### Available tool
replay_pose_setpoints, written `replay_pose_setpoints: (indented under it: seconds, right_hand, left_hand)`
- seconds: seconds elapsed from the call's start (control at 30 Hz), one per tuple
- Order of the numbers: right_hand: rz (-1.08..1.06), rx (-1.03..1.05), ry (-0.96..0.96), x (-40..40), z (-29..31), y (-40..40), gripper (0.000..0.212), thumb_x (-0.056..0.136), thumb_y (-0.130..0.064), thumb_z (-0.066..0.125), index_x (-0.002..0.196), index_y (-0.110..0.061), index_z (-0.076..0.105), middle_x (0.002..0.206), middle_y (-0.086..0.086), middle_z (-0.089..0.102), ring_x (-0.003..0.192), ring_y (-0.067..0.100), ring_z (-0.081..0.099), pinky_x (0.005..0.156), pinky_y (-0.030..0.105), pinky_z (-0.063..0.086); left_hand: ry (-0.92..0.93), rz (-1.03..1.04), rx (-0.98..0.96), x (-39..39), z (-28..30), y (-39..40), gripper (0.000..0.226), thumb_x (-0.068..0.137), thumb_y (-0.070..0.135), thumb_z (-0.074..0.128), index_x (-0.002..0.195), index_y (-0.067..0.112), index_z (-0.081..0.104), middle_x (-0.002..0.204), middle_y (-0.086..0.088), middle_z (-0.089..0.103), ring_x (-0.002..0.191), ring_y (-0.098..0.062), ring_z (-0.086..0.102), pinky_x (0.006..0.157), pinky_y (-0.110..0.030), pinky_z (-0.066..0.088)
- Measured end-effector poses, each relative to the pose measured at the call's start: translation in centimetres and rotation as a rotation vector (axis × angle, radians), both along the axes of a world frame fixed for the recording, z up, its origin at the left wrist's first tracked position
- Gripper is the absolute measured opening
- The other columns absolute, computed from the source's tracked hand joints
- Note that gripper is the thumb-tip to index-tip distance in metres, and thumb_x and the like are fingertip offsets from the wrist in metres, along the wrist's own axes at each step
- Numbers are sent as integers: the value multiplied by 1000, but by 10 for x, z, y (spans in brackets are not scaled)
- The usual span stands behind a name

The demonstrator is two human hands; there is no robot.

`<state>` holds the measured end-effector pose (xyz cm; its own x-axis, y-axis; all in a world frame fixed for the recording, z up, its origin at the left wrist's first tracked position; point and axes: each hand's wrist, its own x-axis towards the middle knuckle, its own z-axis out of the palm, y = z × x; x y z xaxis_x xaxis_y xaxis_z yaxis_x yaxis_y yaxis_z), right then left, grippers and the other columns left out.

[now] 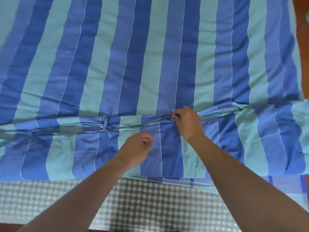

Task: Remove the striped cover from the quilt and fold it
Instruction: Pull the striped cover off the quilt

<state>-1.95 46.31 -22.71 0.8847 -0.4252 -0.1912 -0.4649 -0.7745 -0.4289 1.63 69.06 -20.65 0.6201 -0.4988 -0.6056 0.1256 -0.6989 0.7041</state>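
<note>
The striped cover, in bands of dark blue, mid blue and pale teal with thin white lines, lies spread flat in front of me with the quilt inside it, filling nearly the whole view. A seam-like opening runs across it from side to side, and the part to the right of my hands gapes a little, showing layered fabric edges. My right hand rests on that opening near the middle, its fingers curled and pinching something small at the edge; I cannot tell whether it is a tie or just the cloth. My left hand hovers just above the cover below and left of the right one, fingers loosely curled and holding nothing. Further left along the opening a knotted tie sits closed in a small bow. Under the near edge of the cover shows a grey-and-white checked sheet, and a strip of reddish-brown floor runs along the right side.
</note>
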Motion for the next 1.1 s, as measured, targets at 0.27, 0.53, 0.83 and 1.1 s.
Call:
replay_pose_setpoints:
  seconds: [0.27, 0.53, 0.83, 1.1]
  right_hand:
    - [-561, 804, -295, -39, 59, -16, 14, 93, -7, 65, 84, -15, 72, 73, -2, 74, 69, 12, 71, 67, 23, 57]
    - [-460, 735, -188, -62, 82, -15, 17, 93, -18, 67, 79, -27, 72, 76, -8, 73, 73, 8, 68, 70, 19, 53]
    - [-507, 780, -201, -54, 89, -36, 15, 94, -18, 64, 80, -15, 68, 66, 0, 71, 64, 12, 66, 70, 28, 54]
    - [-647, 896, -526, -20, 113, -67, 9, 95, -12, 62, 100, -19, 64, 86, 3, 73, 76, 17, 73, 63, 26, 57]
  left_hand:
    - [-539, -37, -214, -8, 16, -103, 30, 86, 25, 69, 116, 25, 70, 110, 8, 68, 106, -15, 59, 95, -31, 45]
    - [-302, 56, -307, -25, 13, -109, 16, 83, 27, 77, 96, 35, 70, 83, 20, 66, 72, -2, 62, 65, -8, 43]
    - [-254, 96, -206, -44, 14, -99, 15, 88, 23, 71, 76, 31, 67, 77, 18, 66, 72, -2, 62, 64, -7, 40]
    - [-56, 286, -219, -42, 37, -106, 9, 87, 18, 73, 80, 23, 74, 75, 11, 72, 68, -2, 64, 64, -9, 45]
